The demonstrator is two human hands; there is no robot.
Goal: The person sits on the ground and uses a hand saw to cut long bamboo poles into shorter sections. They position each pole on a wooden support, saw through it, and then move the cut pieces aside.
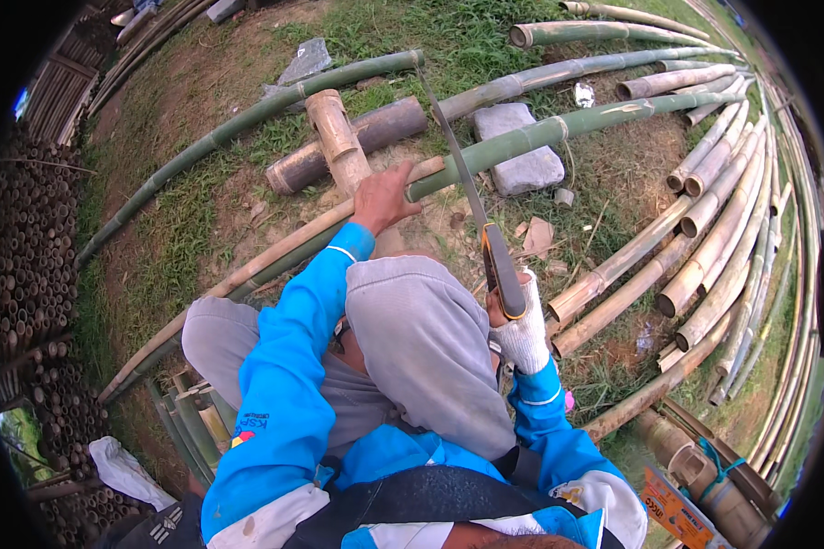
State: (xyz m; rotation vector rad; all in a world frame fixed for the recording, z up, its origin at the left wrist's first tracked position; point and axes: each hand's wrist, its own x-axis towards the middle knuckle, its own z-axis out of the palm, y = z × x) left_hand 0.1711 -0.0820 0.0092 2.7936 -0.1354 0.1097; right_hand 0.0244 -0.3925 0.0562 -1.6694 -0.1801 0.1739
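1. Bamboo dominates the scene: a long green bamboo pole (522, 139) lies across the dirt, running from the upper right down to the lower left, past the person's knee.
2. The left hand (382, 197), bare and in a blue sleeve, presses down on this pole, fingers spread over its top just where the green part meets a paler, tan stretch.
3. The right hand (520, 325), in a white knitted glove, is closed around the dark handle of a long-bladed hand saw (467, 188). The saw's narrow grey blade slants up and away, crossing the pole just to the right of the left hand.
4. A short tan bamboo stump (337, 139) and a dark round log (357, 142) lie just behind the left hand, seemingly under the pole.
5. A flat grey stone block (517, 146) sits right of the blade, beside the pole.
6. A stack of cut tan bamboo poles (714, 229) fans along the right side, well apart from the hands.
7. The person's grey-trousered knees (421, 339) fill the middle foreground.
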